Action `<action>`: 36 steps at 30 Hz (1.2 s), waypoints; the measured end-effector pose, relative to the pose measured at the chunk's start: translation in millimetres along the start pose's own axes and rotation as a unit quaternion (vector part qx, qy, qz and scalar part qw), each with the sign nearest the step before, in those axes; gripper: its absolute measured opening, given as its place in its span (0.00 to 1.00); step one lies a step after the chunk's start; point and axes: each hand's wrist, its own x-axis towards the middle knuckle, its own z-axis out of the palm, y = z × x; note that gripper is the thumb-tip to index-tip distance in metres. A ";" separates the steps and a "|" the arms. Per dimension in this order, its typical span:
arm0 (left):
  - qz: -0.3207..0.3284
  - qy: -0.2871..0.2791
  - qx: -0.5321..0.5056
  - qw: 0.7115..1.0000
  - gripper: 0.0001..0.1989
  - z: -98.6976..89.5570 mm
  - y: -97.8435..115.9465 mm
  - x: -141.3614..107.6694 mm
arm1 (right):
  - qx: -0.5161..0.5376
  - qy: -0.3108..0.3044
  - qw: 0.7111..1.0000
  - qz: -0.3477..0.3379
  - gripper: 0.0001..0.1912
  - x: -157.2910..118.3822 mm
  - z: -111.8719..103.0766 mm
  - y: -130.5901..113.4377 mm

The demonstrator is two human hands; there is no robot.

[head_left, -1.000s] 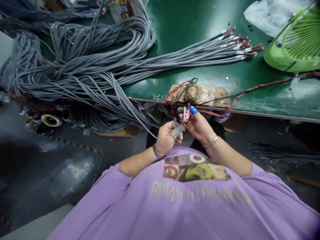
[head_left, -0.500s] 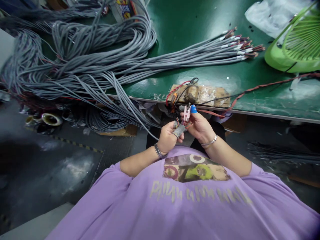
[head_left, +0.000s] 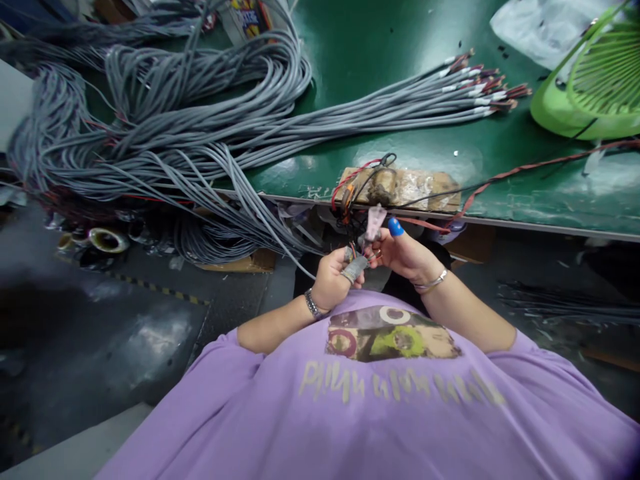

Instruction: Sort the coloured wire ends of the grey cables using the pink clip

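Observation:
My left hand [head_left: 336, 277], with grey wrapping on its thumb and finger, is closed on the end of a grey cable [head_left: 304, 270]. Thin coloured wires [head_left: 354, 249] stick out between its fingertips. Close beside it on the right, my right hand [head_left: 407, 257] wears a blue cover on its thumb. That thumb is raised, apart from the other fingers, which curl near the wires. A pale pink clip [head_left: 375, 221], blurred, stands just above the right fingertips; whether they touch it I cannot tell.
A large bundle of grey cables [head_left: 210, 127] lies across the green table [head_left: 360, 40], its stripped ends pointing right. A wooden block [head_left: 425, 190] with red and black leads sits at the table edge. A green fan [head_left: 575, 100] and a plastic bag [head_left: 540, 30] are at right.
My right thumb has lifted off the pink clip and moved slightly right and down. The right wrist has shifted right. My left hand stays almost in place.

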 end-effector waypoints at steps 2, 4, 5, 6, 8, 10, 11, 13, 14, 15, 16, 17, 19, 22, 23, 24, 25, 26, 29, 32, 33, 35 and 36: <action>-0.008 -0.012 0.016 1.000 0.21 -1.6 1.1 -1.5 | -0.068 -0.019 0.997 0.008 0.32 -5.1 -8.6 -1.9; -0.011 -0.018 0.027 0.999 0.21 -2.2 0.5 -1.4 | -0.131 -0.021 0.991 -0.002 0.27 -8.5 -12.9 -4.2; -0.010 -0.020 0.031 0.999 0.20 -2.2 -0.5 -0.9 | -0.155 -0.021 0.988 -0.012 0.24 -9.6 -13.2 -5.4; -0.009 -0.024 0.035 0.999 0.20 -2.0 -1.6 -0.2 | -0.173 -0.022 0.984 -0.024 0.22 -10.4 -12.4 -6.5; -0.012 -0.041 0.044 0.998 0.19 -1.1 -3.6 1.5 | -0.194 -0.023 0.980 -0.046 0.19 -11.6 -8.6 -8.1; -0.032 -0.066 0.052 0.996 0.19 -0.2 -4.3 3.3 | -0.213 -0.019 0.975 -0.054 0.17 -12.8 -3.6 -8.4; -0.047 -0.079 0.053 0.994 0.18 0.1 -4.1 4.2 | -0.223 -0.016 0.973 -0.051 0.16 -13.5 -1.2 -8.0; -0.082 -0.104 0.052 0.990 0.18 0.3 -3.4 5.7 | -0.239 -0.009 0.970 -0.040 0.17 -14.8 2.0 -6.8; -0.097 -0.110 0.051 0.988 0.17 0.0 -3.3 6.4 | -0.246 -0.007 0.969 -0.038 0.18 -15.5 2.6 -6.2; -0.106 -0.111 0.048 0.987 0.17 -0.4 -3.5 7.0 | -0.250 -0.004 0.967 -0.039 0.19 -16.2 2.5 -5.6; -0.108 -0.104 0.043 0.988 0.17 -0.9 -4.2 7.5 | -0.251 0.003 0.967 -0.043 0.20 -17.0 1.6 -5.1; -0.105 -0.089 0.035 0.990 0.18 -1.5 -5.3 7.9 | -0.251 0.012 0.967 -0.046 0.21 -17.8 0.1 -4.7; -0.088 -0.044 0.010 0.995 0.19 -2.7 -8.5 8.4 | -0.237 0.039 0.970 -0.044 0.25 -20.0 -3.7 -3.3; -0.059 0.006 -0.021 0.998 0.21 -3.7 -13.4 8.6 | -0.209 0.054 0.976 -0.019 0.30 -23.0 -6.9 2.8; -0.053 0.011 -0.025 0.998 0.22 -3.7 -14.5 8.5 | -0.202 0.057 0.978 -0.019 0.30 -23.4 -6.4 6.1; -0.047 0.011 -0.027 0.998 0.22 -3.6 -15.3 8.3 | -0.193 0.063 0.979 -0.029 0.28 -23.2 -5.0 9.8; -0.043 0.008 -0.026 0.999 0.23 -3.4 -15.7 8.1 | -0.184 0.076 0.979 -0.047 0.27 -22.5 -3.1 13.5; -0.040 0.003 -0.025 0.999 0.23 -3.2 -15.9 7.8 | -0.171 0.092 0.978 -0.069 0.25 -21.4 -0.7 16.9; -0.032 -0.017 -0.019 0.999 0.24 -3.2 -15.8 6.5 | -0.151 0.107 0.976 -0.114 0.21 -17.5 5.9 23.1; -0.018 -0.023 -0.020 0.999 0.23 -4.6 -16.0 4.4 | -0.147 0.084 0.978 -0.120 0.20 -15.9 7.3 22.6; -0.010 -0.016 -0.025 1.000 0.22 -5.3 -16.0 3.6 | -0.140 0.076 0.980 -0.115 0.20 -16.0 6.0 21.4; 0.007 0.005 -0.042 0.999 0.22 -6.3 -15.0 2.0 | -0.112 0.062 0.987 -0.094 0.21 -15.6 1.0 17.5; 0.015 0.017 -0.054 0.998 0.22 -6.5 -13.8 1.3 | -0.088 0.055 0.991 -0.079 0.21 -14.8 -2.2 14.9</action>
